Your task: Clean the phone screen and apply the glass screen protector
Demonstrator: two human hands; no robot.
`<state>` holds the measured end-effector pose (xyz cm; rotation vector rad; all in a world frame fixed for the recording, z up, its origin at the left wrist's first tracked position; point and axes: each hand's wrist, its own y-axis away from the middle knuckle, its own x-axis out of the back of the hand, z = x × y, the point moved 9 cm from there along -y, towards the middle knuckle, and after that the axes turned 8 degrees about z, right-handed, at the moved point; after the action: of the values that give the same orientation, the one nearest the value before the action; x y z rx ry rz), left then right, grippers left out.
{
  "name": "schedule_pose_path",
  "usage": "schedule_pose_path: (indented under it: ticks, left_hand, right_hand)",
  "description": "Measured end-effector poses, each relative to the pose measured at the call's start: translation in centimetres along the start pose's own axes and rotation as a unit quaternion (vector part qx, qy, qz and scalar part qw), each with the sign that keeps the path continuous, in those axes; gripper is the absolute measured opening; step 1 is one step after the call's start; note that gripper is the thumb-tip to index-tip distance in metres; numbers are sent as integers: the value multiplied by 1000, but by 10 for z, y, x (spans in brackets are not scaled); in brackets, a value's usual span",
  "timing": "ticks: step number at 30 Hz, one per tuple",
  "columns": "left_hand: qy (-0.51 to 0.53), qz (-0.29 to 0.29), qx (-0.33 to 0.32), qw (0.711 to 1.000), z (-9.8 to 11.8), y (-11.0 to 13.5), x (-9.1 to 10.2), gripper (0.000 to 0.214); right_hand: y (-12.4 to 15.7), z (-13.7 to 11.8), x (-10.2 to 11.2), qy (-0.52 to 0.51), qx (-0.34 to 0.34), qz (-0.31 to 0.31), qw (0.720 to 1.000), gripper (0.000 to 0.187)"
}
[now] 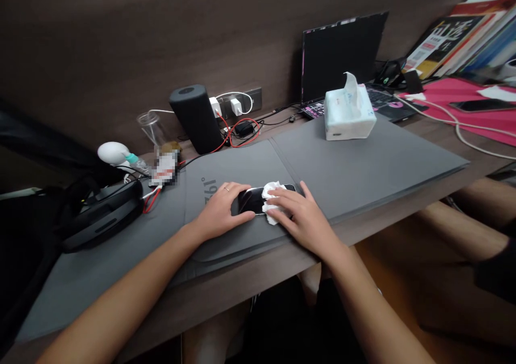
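Note:
A dark-screened smartphone (252, 199) lies flat, face up, on the grey folded mat (237, 165). My left hand (226, 208) grips its left end, with the thumb along the near edge and the fingers at the far edge. Over the right part of the screen, my right hand (300, 216) presses a crumpled white tissue (272, 189) under its fingertips. Most of the phone's right end is hidden by the tissue and fingers. A tissue pack (349, 118) with one sheet sticking up stands farther back on the mat.
Behind the mat are a black cylindrical speaker (197, 119), plugged chargers (236, 106) with cables, and an open laptop (342, 52). Left sit a black headset (107, 219) and a glass jar (151, 127). Books (455, 41) lean at right; another person's arm (463, 229) shows there.

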<state>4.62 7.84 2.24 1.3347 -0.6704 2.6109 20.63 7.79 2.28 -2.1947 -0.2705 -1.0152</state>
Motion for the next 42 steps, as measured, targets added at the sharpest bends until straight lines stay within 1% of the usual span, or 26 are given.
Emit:
schedule_pose_path:
  ticks: [2,4,6,8,9,11,13,14,15,18,20,24,27,30,35,36,39,40,42]
  left_hand:
    - [1,-3,2,1000,1,0,0,48]
    - [2,-3,3,1000,1,0,0,47]
    - [3,-3,1,1000,1,0,1,47]
    - [2,-2,0,1000,0,0,1,48]
    - [3,-2,1,1000,0,0,0,49]
    - [4,-3,3,1000,-2,0,0,49]
    - [5,-4,3,1000,-2,0,-1,48]
    - [5,-5,2,1000,-2,0,-1,48]
    - [4,-4,2,1000,-2,0,-1,48]
    - [0,-4,1,1000,0,0,0,48]
    - [0,-3,2,1000,0,-1,0,48]
    - [2,-8,0,1000,-1,-1,-1,49]
    - [-4,-11,-1,1000,-2,0,-1,49]
    - [-8,-8,4,1000,-3,0,-1,49]
    - [-12,-6,-4,1000,-1,0,-1,48]
    - [-12,-6,-4,1000,-1,0,-1,47]
    - [-11,-5,-5,1000,-2,0,-1,48]
    - [-11,-5,-5,1000,-2,0,-1,48]
    - [-11,-4,-4,1000,-3,0,-2,48]
  right_hand:
    - [-1,3,2,7,-23,9,1000,20]
    - [-3,3,3,30,-27,14,999,23]
    - [-4,-3,1,36,3,-6,999,28]
    - [-3,-10,-2,15,35,-33,999,28]
    - [-3,-11,-2,4,40,-34,999,27]
    - [-3,-7,1,-3,26,-8,1000,26]
    - [-3,0,6,9,-1,29,1000,26]
    - [-2,3,7,15,-9,39,999,26]
    - [-2,3,7,17,-8,38,999,27]
    - [0,-3,1,0,27,-9,1000,26]
    - [1,-3,0,-10,32,-26,999,24]
    - [-1,3,4,23,-4,7,1000,24]
    - [-2,-2,0,39,22,-6,999,27]
    - [0,-7,-2,25,44,-24,998,27]
    - [0,6,7,30,-17,15,999,28]
    - [0,5,7,29,-14,14,999,28]
    - [1,-3,3,7,16,-16,1000,26]
    - [2,-4,2,2,17,-22,1000,25]
    - [2,-1,4,5,-5,-13,1000,24]
